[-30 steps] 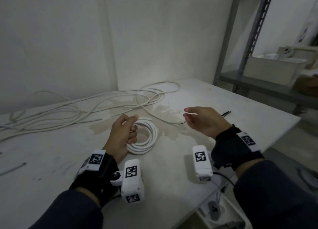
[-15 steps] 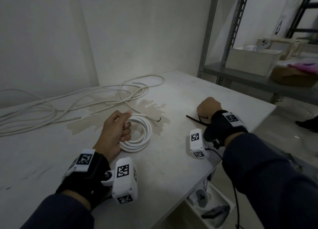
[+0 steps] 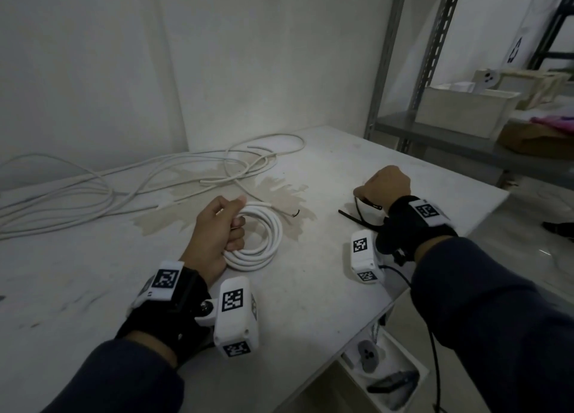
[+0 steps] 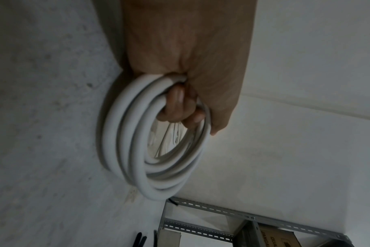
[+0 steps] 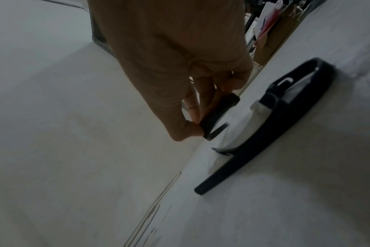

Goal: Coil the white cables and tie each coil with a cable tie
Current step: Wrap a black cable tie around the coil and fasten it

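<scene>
The left hand gripped the coil with curled fingers, while the right hand pinched a black tie on the table.

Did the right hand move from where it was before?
Yes. The right hand went away from the cable coil, down to the black cable ties.

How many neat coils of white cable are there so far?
1. The coil is gripped by the left hand over the middle of the table. The other white cables lie loose and uncoiled towards the wall.
</scene>
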The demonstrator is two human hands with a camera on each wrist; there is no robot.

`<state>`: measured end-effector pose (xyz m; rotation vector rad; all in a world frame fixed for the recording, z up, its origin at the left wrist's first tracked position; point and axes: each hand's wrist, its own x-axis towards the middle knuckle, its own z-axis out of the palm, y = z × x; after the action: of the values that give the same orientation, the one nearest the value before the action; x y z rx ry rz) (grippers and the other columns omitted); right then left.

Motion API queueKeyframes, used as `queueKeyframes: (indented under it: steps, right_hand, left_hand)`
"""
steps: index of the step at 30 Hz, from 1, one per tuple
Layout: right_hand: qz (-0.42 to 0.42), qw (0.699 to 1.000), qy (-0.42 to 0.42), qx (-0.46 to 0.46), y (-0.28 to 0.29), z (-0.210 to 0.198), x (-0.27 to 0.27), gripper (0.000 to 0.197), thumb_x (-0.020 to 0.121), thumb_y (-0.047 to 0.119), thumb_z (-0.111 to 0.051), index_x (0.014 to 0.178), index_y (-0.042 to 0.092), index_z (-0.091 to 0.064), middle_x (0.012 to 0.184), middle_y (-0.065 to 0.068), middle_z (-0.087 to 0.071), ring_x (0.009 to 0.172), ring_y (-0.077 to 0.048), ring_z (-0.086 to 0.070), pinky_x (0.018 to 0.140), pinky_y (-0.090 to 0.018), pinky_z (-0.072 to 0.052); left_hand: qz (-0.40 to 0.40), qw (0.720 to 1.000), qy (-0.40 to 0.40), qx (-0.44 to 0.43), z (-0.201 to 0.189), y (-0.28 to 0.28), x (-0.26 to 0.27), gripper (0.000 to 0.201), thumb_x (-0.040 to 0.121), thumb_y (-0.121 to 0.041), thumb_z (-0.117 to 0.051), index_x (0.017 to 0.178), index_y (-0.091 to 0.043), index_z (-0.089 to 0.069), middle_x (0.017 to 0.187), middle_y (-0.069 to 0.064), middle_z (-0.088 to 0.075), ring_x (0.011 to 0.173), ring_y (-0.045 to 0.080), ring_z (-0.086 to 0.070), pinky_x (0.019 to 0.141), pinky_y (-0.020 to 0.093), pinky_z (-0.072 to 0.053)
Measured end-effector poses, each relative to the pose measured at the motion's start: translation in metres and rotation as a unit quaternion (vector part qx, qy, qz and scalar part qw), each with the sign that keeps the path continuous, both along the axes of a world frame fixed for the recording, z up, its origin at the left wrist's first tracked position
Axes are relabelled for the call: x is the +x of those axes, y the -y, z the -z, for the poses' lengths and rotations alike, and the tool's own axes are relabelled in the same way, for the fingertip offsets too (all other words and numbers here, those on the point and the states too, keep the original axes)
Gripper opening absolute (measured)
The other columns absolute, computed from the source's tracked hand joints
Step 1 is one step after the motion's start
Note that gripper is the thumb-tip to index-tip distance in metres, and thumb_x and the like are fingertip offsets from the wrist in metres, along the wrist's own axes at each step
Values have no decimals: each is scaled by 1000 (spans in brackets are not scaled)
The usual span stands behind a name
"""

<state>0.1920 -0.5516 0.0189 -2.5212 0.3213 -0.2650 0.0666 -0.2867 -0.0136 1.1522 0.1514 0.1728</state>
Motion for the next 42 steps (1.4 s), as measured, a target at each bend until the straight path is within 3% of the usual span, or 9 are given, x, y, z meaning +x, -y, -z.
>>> queueKeyframes:
  steps: [5, 9, 11, 14, 17, 20, 29, 36, 42]
  right_hand:
    - [-16, 999, -29, 9, -2, -4, -3, 37, 69, 20, -84, 96, 0, -69, 92, -9, -70, 85, -27, -66, 48, -20, -37]
    - [-5, 997, 21, 68, -5, -14, -14, 36, 69, 19, -85, 98, 3, -71, 99, -10, -71, 95, -26, -66, 75, -27, -51]
    - [-41, 984, 65, 163, -16, -27, -28, 28, 71, 12, -83, 96, 7, -71, 94, -8, -68, 92, -23, -65, 76, -27, -50]
    - [-149, 925, 40, 346, -48, -50, -63, 18, 76, 2, -75, 92, 7, -69, 82, -6, -67, 74, -15, -64, 62, -20, -41]
    - [-239, 850, -49, 467, -91, -63, -92, 13, 81, -2, -68, 87, 10, -68, 77, -2, -67, 65, -10, -62, 62, -21, -38]
    - [-309, 802, -118, 497, -140, -62, -112, 18, 82, -2, -66, 75, 14, -60, 69, -2, -64, 58, -9, -62, 55, -19, -39]
    - [-438, 717, -217, 497, -273, -42, -156, 9, 86, 7, -68, 83, 11, -60, 72, -2, -69, 70, -17, -72, 49, -15, -44]
    - [-486, 735, -190, 434, -320, -26, -167, 21, 77, 9, -77, 92, 8, -62, 69, -5, -71, 57, -12, -66, 47, -16, -43]
    - [-517, 769, -84, 366, -321, -12, -160, 14, 70, 5, -82, 80, 5, -70, 56, 5, -61, 43, -1, -45, 45, -12, -32]
  left_hand:
    - [4, 1000, 1, 0, -1, -1, -2, 43, 94, -16, -57, 61, -20, -30, 50, -3, -31, 35, 6, -19, 33, 14, -15]
    - [9, 1000, -2, -4, -2, -2, -3, 44, 95, -16, -57, 61, -21, -30, 50, -3, -31, 35, 6, -19, 33, 14, -15]
    - [6, 1000, -6, -7, -2, -5, -5, 43, 94, -16, -57, 61, -21, -30, 49, -3, -31, 34, 6, -19, 33, 13, -15]
    - [-3, 1000, -12, -19, -3, -13, -8, 43, 94, -15, -57, 62, -21, -29, 49, -3, -32, 34, 6, -19, 32, 14, -16]
    - [-23, 999, -19, -33, -7, -30, -17, 40, 94, -15, -56, 65, -22, -30, 50, -3, -32, 34, 6, -19, 31, 13, -15]
    - [-57, 998, -27, -16, -11, -57, -36, 39, 93, -14, -57, 65, -22, -32, 50, -4, -32, 35, 6, -19, 32, 14, -13]
    - [-140, 986, -54, 69, -18, -149, -110, 38, 94, -15, -56, 64, -22, -33, 50, -4, -30, 37, 7, -17, 33, 14, -12]
    - [-155, 986, -43, 46, -13, -185, -123, 40, 93, -15, -56, 64, -23, -30, 58, 0, -29, 39, 7, -17, 34, 16, -10]
    - [-141, 988, -33, 59, -11, -187, -119, 38, 94, -15, -55, 65, -22, -32, 53, -2, -32, 39, 7, -17, 32, 15, -14]
